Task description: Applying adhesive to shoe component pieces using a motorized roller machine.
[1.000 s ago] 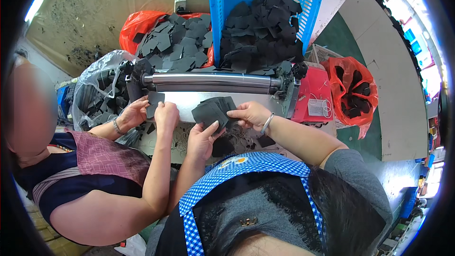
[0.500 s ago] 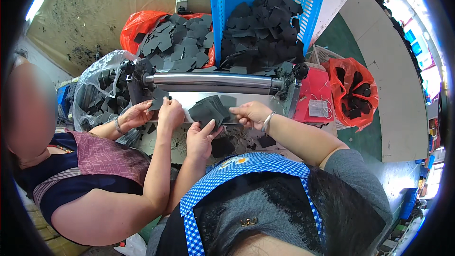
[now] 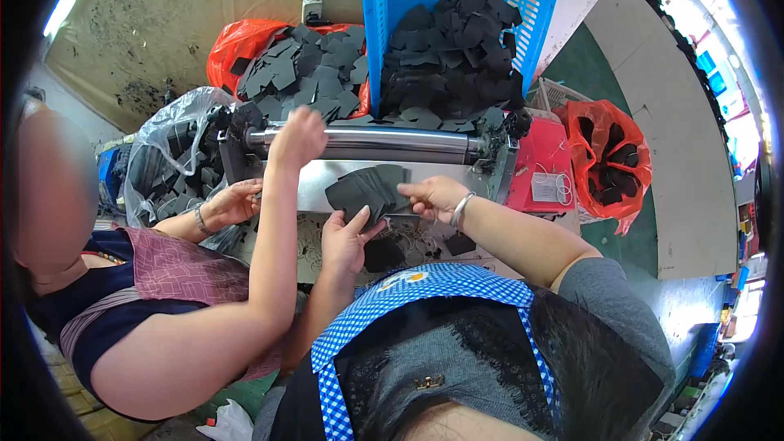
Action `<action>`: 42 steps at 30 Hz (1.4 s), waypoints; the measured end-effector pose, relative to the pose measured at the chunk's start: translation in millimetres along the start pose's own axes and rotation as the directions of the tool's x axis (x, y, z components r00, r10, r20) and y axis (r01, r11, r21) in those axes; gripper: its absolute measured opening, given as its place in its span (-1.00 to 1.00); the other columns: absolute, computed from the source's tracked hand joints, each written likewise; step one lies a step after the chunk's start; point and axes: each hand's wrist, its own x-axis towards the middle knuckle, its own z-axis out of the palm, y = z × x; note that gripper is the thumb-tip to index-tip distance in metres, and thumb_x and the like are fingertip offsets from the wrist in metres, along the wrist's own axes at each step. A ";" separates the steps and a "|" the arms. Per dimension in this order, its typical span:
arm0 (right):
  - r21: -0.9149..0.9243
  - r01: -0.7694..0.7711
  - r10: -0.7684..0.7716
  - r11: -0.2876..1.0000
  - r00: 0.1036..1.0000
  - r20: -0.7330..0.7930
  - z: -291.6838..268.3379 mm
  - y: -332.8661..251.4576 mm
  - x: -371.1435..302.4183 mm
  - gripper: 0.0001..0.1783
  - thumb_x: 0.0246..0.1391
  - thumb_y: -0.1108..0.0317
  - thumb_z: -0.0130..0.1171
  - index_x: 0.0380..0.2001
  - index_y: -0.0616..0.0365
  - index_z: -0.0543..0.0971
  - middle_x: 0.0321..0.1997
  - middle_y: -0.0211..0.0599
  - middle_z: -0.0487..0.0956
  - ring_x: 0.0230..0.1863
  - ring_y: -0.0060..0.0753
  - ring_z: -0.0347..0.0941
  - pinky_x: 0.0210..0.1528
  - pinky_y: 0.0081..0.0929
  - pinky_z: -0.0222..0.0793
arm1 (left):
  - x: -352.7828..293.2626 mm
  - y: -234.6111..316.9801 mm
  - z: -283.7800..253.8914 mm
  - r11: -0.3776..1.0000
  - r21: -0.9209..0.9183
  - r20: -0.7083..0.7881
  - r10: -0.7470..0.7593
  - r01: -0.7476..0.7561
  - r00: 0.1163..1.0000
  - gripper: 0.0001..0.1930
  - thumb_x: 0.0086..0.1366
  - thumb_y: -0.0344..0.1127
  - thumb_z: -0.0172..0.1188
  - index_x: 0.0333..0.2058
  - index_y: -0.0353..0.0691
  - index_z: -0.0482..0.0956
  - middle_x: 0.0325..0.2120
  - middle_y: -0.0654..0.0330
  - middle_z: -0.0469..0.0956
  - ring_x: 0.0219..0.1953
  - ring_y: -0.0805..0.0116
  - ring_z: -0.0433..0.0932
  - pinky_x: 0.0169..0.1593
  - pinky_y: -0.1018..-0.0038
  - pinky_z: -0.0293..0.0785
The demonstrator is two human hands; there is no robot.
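Observation:
My left hand [image 3: 346, 238] grips a fanned stack of dark grey flat pieces [image 3: 365, 193], thumb on top and fingers beneath. The pieces look like thin sheet material with cut corners; I cannot make out which material. At the stack's right edge my right hand [image 3: 435, 199], with a bangle on its wrist, has thumb and forefinger pinched on the outermost piece [image 3: 395, 175]. Both hands are just in front of a machine with a shiny metal roller [image 3: 367, 138], over its pale metal plate [image 3: 317, 184].
A co-worker sits at my left, one hand [image 3: 300, 138] above the roller, the other [image 3: 235, 202] beside the plate. Beyond stand a blue basket [image 3: 377, 41] and a red bag [image 3: 229, 53] heaped with pieces. A clear bag [image 3: 151, 140] lies left, an orange-red bag [image 3: 581, 147] right.
The co-worker's nearer hand has lifted away from the plate to above the roller. My hands stay nearly in place, with the stack fanned slightly differently.

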 end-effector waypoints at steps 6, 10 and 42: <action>-0.027 0.114 -0.117 0.993 0.982 -0.146 -4.9 0.1 6.0 -0.79 0.00 0.24 0.20 -0.48 0.16 0.49 -0.61 -0.47 0.49 -0.65 -0.69 0.40 -0.65 -0.77 0.30 | 2.4 -5.7 -3.2 0.998 0.022 -0.051 0.052 -0.050 0.997 -0.77 0.18 -0.49 0.10 -0.18 -0.35 0.35 -0.24 0.12 0.47 -0.22 0.32 0.51 -0.15 0.31 0.54; -0.365 0.243 -0.237 0.899 0.970 0.063 6.5 3.9 -10.8 -0.78 0.00 0.26 0.20 -0.54 0.17 0.48 -0.64 -0.39 0.51 -0.66 -0.65 0.43 -0.65 -0.70 0.30 | 2.7 -4.9 -7.8 0.996 -0.010 -0.042 0.084 -0.084 0.996 -0.75 0.18 -0.48 0.10 -0.16 -0.34 0.34 -0.23 0.13 0.47 -0.22 0.31 0.51 -0.15 0.33 0.53; 0.108 -0.262 0.250 0.959 0.962 0.113 19.1 -29.1 -0.8 -0.84 0.07 0.46 -0.03 -0.33 0.39 0.41 -0.48 -0.15 0.55 -0.56 -0.44 0.50 -0.52 -0.58 0.48 | -0.2 3.8 -15.4 0.985 -0.050 -0.160 0.154 -0.164 0.975 -0.81 0.16 -0.49 0.13 -0.23 -0.26 0.40 -0.25 0.16 0.50 -0.25 0.34 0.52 -0.20 0.35 0.52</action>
